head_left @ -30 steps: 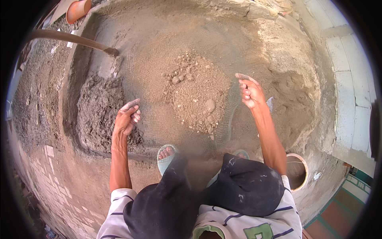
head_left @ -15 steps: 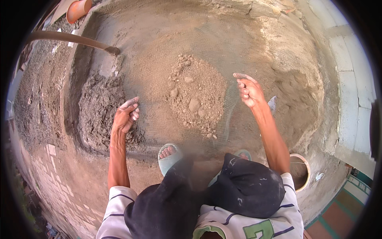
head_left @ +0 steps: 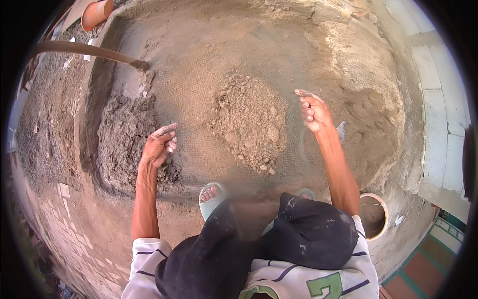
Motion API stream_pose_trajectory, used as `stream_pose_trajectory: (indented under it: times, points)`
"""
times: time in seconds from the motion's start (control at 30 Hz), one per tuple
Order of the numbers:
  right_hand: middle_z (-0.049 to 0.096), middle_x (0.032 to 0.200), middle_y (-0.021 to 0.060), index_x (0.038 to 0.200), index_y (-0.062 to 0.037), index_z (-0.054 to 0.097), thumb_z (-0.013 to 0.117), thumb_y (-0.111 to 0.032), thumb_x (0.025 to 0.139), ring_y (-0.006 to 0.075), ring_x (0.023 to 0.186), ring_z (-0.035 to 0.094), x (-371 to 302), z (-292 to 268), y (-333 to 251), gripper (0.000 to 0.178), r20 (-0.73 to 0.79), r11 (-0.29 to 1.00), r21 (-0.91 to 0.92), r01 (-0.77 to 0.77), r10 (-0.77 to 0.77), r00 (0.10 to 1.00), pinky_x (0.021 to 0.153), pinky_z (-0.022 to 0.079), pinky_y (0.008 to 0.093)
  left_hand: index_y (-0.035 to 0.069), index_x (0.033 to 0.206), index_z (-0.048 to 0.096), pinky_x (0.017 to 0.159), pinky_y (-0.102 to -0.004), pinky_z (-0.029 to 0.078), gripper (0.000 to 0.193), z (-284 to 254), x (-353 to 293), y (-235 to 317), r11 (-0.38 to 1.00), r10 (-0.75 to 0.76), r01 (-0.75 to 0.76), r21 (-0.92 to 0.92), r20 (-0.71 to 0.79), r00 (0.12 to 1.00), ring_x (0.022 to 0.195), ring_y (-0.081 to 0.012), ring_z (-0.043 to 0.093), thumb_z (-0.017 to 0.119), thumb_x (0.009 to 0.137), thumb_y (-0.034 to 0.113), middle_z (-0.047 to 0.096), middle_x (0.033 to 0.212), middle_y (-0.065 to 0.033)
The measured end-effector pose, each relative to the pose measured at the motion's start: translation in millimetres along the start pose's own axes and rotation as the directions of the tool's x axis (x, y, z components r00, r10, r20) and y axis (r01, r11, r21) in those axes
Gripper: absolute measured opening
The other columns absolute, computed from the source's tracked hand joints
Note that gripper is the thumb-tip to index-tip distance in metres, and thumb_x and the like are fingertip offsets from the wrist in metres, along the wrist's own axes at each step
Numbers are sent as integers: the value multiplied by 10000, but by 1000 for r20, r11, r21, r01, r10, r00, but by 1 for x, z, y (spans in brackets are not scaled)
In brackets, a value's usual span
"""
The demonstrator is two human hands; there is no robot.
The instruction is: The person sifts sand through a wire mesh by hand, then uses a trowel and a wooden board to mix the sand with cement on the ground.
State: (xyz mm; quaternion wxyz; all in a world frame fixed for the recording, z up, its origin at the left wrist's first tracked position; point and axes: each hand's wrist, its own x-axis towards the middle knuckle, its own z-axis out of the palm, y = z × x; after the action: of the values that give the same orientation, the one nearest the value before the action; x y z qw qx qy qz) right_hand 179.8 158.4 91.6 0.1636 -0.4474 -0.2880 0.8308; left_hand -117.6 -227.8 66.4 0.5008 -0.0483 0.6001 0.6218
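A fine mesh sheet [head_left: 191,107] is stretched between my two hands above the sandy ground. My left hand [head_left: 157,147] pinches its left side, fingers closed. On the right, my right hand [head_left: 315,114] grips the other side with curled fingers, slightly farther from my body. Powder whitens the fingertips of both hands. A heap of brown sand with lumps and small stones [head_left: 249,124] rests on the mesh between them. Loose sand shows through the weave, and the sheet's exact edges are hard to make out.
Dark wet mortar [head_left: 122,142] lies left, beside a hoe with a long wooden handle [head_left: 92,49]. An orange bucket [head_left: 97,14] stands at the far left, a pale-rimmed bucket [head_left: 373,217] at the near right. A low cement edge [head_left: 87,99] runs along the left.
The heap has shifted slightly right and toward me, and its lumps have rolled into new places. My left hand has moved a little to the right; my right hand has barely moved.
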Motion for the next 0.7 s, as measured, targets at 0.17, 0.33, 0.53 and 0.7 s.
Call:
stream_pose_trajectory:
  times: [0.17, 0.33, 0.53, 0.7]
  points:
    - [523, 645, -43, 1127, -9, 588, 558, -3, 900, 6, 409, 380, 1, -74, -23, 229, -8, 996, -15, -85, 85, 996, 324, 299, 166, -25, 1231, 575, 461, -222, 529, 299, 63, -11, -9, 995, -65, 56, 87, 106, 992, 565, -158, 649, 548, 934, -11, 647, 731, -97]
    - [531, 608, -32, 1139, -17, 564, 545, 29, 888, 23, 389, 432, -20, 8, 9, 256, -11, 981, -173, -85, 84, 996, 287, 299, 176, -34, 1257, 554, 470, -211, 521, 312, -11, -3, -32, 986, -93, 93, -136, 6, 996, 554, -141, 635, 520, 948, -6, 650, 736, -101]
    - [535, 624, -49, 1139, -41, 602, 586, -26, 900, 15, 398, 408, -18, -117, -8, 240, 61, 984, 152, -89, 80, 995, 321, 309, 176, -32, 1264, 558, 462, -198, 501, 319, 82, -18, -12, 999, -39, 38, 13, 90, 995, 532, -117, 598, 519, 948, -3, 637, 716, -90]
    - [524, 626, -33, 1121, -29, 607, 572, 5, 879, 20, 416, 416, -22, -18, 16, 247, -15, 996, -77, -55, 54, 998, 325, 311, 182, -32, 1243, 572, 435, -215, 502, 305, 7, -17, -5, 1000, 13, -13, -8, -12, 1000, 504, -117, 592, 540, 942, 4, 643, 706, -92]
